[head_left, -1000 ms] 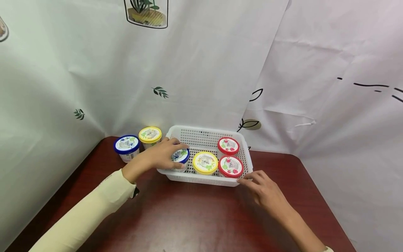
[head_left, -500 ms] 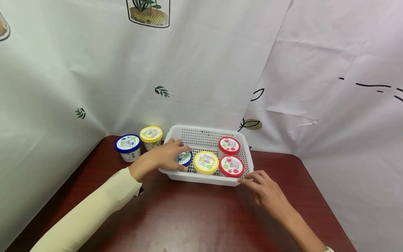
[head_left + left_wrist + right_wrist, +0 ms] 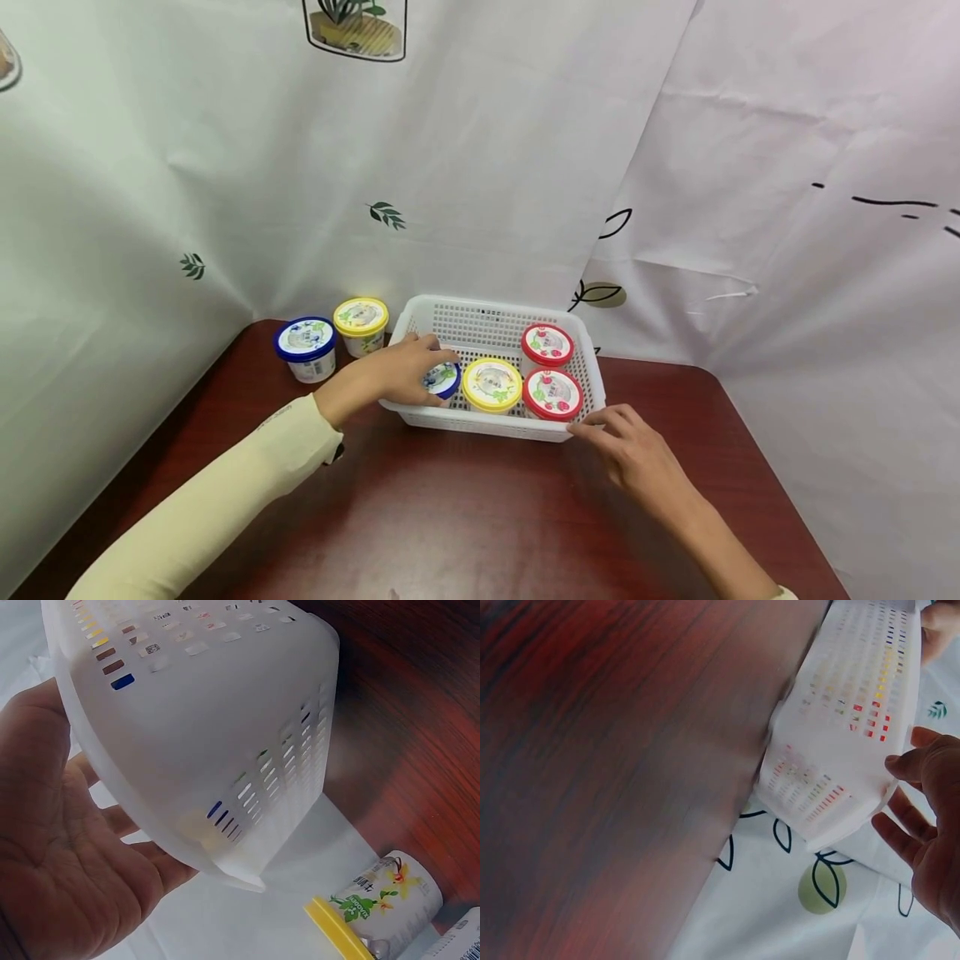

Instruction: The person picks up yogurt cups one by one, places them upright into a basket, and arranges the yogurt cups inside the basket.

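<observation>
Left hand (image 3: 408, 371) curved wide, gripping blue-lidded tub (image 3: 444, 379)

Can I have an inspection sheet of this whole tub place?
Surface: shiny red-brown table.
Job's things: white basket holding inner blue-lidded tub, inner yellow-lidded tub, front red-lidded tub, back red-lidded tub; outer blue-lidded tub, outer yellow-lidded tub left of it.
Clutter: unclear speck, head view's bottom edge.
Left grip: holds inner blue-lidded tub.
Right grip: pinches basket's near right corner.
Cables: nothing seen.
Surroundings: white sheet with printed leaves.
</observation>
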